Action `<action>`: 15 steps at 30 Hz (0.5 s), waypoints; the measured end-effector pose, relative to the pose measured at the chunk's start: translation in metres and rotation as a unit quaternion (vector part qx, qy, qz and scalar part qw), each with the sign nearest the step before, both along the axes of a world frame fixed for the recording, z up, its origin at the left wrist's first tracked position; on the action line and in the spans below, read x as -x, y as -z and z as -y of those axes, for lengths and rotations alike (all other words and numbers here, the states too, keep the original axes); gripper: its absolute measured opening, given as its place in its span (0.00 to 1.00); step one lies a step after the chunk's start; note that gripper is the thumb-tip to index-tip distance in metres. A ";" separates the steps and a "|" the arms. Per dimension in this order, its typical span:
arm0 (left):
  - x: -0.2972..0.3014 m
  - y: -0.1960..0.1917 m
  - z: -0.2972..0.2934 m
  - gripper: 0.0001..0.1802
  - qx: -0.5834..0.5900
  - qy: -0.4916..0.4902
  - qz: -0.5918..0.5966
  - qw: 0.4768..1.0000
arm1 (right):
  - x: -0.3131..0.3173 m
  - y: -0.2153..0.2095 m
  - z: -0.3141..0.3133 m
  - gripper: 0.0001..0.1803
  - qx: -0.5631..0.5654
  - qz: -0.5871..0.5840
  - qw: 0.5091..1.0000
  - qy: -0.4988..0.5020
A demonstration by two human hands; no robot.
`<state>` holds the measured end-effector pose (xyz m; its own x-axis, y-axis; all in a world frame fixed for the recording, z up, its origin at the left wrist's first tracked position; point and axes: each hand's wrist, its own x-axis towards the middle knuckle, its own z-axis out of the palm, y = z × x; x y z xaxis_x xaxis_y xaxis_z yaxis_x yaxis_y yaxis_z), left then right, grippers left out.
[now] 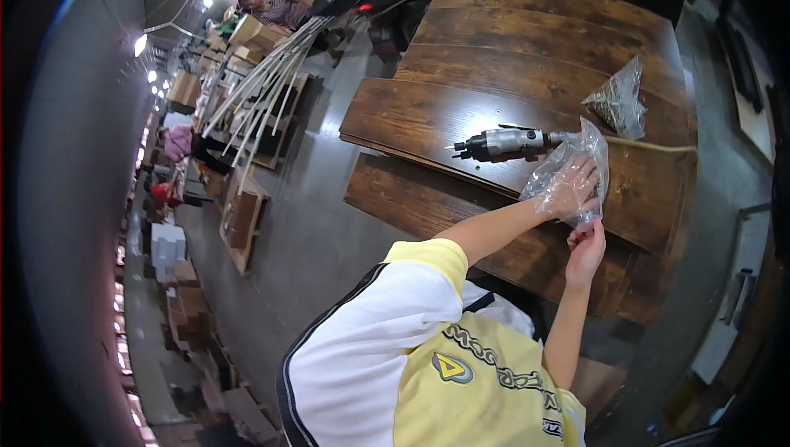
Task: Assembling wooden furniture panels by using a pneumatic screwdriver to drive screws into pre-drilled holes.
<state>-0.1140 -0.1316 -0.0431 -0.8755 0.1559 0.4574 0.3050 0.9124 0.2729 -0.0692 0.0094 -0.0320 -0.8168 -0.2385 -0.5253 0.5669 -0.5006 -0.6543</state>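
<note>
My left hand is pushed inside a crumpled clear plastic bag that lies on a dark brown wooden panel. Just below it, my right hand pinches the bag's lower edge. A grey and black power screwdriver rests on the panel just left of the bag, its tip pointing left. Its tan hose runs off to the right. A second clear bag holding small metal parts sits further up the panel, untouched.
A lower wooden plank juts out beside the panel above a glossy grey floor. A bundle of white rods, wooden frames and cardboard boxes stand at the left. A seated person works far back.
</note>
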 end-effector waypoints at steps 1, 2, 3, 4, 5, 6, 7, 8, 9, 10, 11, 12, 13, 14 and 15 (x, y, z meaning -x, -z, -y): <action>-0.001 -0.006 0.002 0.28 -0.001 -0.014 -0.013 1.000 | 0.001 0.013 -0.008 0.14 0.016 -0.032 0.999 0.008; -0.001 -0.008 0.006 0.28 -0.026 -0.009 0.021 0.999 | 0.003 0.009 -0.007 0.14 0.013 -0.043 0.999 -0.003; -0.001 -0.006 0.007 0.28 -0.053 -0.001 0.057 0.997 | 0.004 0.007 -0.007 0.13 0.019 -0.033 0.999 0.005; 0.001 -0.005 0.010 0.28 -0.057 -0.008 0.047 0.997 | 0.006 0.002 -0.003 0.13 0.026 -0.023 0.999 0.013; 0.001 -0.001 0.011 0.27 -0.037 -0.006 0.019 0.999 | 0.008 0.010 -0.008 0.12 0.028 -0.041 0.999 -0.003; 0.002 0.003 0.012 0.27 -0.018 -0.003 -0.007 1.000 | 0.007 0.015 -0.006 0.12 0.023 -0.046 0.999 -0.009; 0.006 0.003 0.009 0.26 -0.015 0.002 -0.013 1.000 | 0.006 0.018 -0.009 0.12 0.018 -0.044 0.999 -0.018; 0.009 0.002 0.008 0.26 -0.024 0.001 -0.017 1.000 | 0.005 0.022 -0.013 0.11 0.013 -0.040 0.999 -0.025; 0.008 -0.002 0.012 0.25 -0.026 0.012 0.000 1.000 | 0.003 0.027 -0.014 0.10 -0.001 -0.038 0.999 -0.024; 0.008 -0.005 0.015 0.24 -0.024 0.021 0.015 0.999 | 0.001 0.028 -0.011 0.11 0.004 -0.027 0.999 -0.033; 0.011 0.001 0.016 0.22 -0.033 0.028 -0.021 0.999 | -0.002 0.032 -0.008 0.12 0.019 0.011 0.999 -0.046; 0.013 0.004 0.018 0.22 -0.037 0.027 -0.024 0.999 | -0.005 0.035 -0.004 0.12 0.033 0.051 0.996 -0.059; 0.015 0.006 0.017 0.22 -0.044 0.038 0.001 0.998 | -0.009 0.035 0.000 0.13 0.043 0.059 0.994 -0.085; 0.016 0.008 0.019 0.21 -0.048 0.046 0.024 0.998 | -0.013 0.035 0.006 0.14 0.055 0.067 0.990 -0.114; 0.023 0.018 0.019 0.20 -0.033 0.028 0.069 0.997 | -0.018 0.040 0.010 0.14 0.069 0.078 0.986 -0.133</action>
